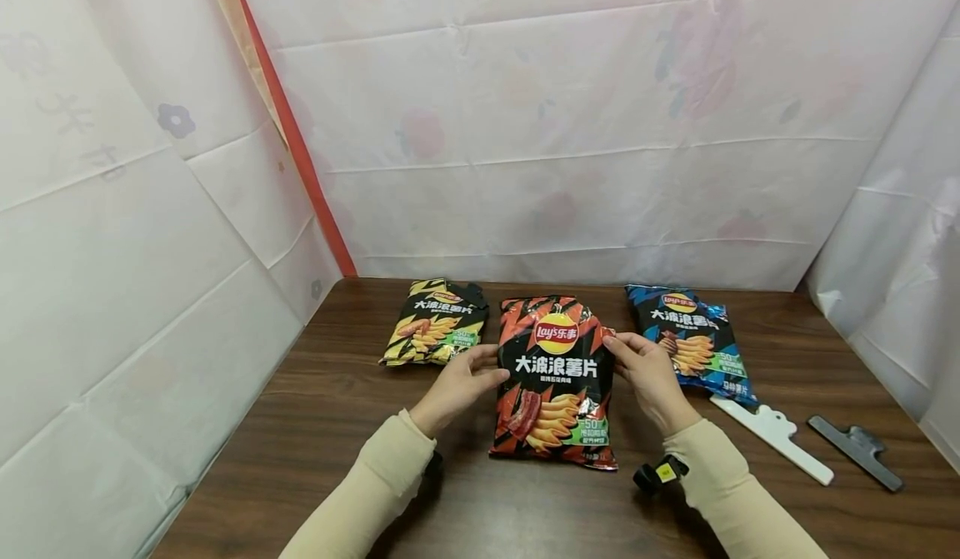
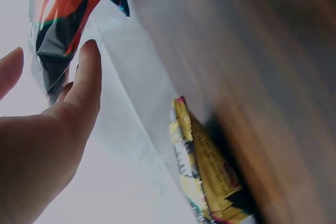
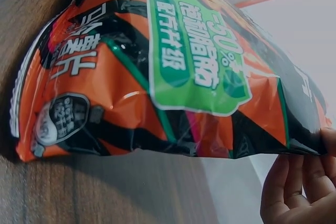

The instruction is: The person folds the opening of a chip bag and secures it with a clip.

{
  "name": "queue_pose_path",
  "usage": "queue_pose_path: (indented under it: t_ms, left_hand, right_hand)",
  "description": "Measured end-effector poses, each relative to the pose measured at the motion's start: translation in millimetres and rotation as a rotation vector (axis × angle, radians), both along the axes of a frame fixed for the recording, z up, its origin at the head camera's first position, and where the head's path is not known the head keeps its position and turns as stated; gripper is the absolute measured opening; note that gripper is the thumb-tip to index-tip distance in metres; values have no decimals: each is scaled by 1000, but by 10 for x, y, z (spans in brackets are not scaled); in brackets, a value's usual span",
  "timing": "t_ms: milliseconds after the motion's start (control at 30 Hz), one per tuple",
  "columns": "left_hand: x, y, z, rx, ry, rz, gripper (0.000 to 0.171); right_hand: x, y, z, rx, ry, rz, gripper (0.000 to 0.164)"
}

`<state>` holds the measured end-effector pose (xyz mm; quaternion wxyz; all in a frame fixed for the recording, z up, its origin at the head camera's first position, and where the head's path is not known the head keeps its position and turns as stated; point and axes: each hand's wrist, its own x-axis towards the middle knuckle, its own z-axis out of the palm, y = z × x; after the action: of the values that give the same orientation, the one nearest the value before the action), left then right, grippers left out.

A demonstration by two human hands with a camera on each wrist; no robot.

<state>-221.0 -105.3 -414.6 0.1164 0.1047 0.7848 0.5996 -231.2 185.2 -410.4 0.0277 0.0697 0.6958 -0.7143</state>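
Observation:
A red and black bag of potato chips (image 1: 555, 376) is held between both hands, its lower end at the table and its upper part raised. The top right corner looks torn. My left hand (image 1: 465, 384) grips the left edge, thumb in front; in the left wrist view its fingers (image 2: 86, 74) reach behind the bag. On the opposite edge, the right hand (image 1: 648, 376) pinches the bag near the top, thumb over the front and fingers (image 3: 294, 182) curled beneath.
A yellow chip bag (image 1: 435, 326) lies at the back left, a blue one (image 1: 690, 342) at the back right. In front of the blue bag are a white sealing clip (image 1: 776, 438) and a grey one (image 1: 858, 451). White sheeting (image 1: 570, 126) walls the table's back and sides.

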Motion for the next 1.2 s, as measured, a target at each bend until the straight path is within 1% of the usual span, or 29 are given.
queue_pose_path:
  t_ms: [233,400,600,800,1033,1200]
  left_hand:
    - [-76,-5,178,-21,34,75,47]
    - [-137,-5,319,-50,78,93,45]
    - [-205,7,453,-50,124,78,48]
    - [-277,61,575,-65,174,88,48]
    - [-352,209,748,-107,229,71,48]
    - [-432,351,780,-119,229,59,48]
  right_hand:
    - [-3,5,-13,-16,5,0,15]
    - [-6,9,-17,-21,14,6,15]
    - [-4,13,-17,-22,18,11,16]
    - [4,10,-19,-35,10,13,15]
    - [6,1,-8,-35,15,11,15]
    - [11,-1,-3,-51,16,17,14]
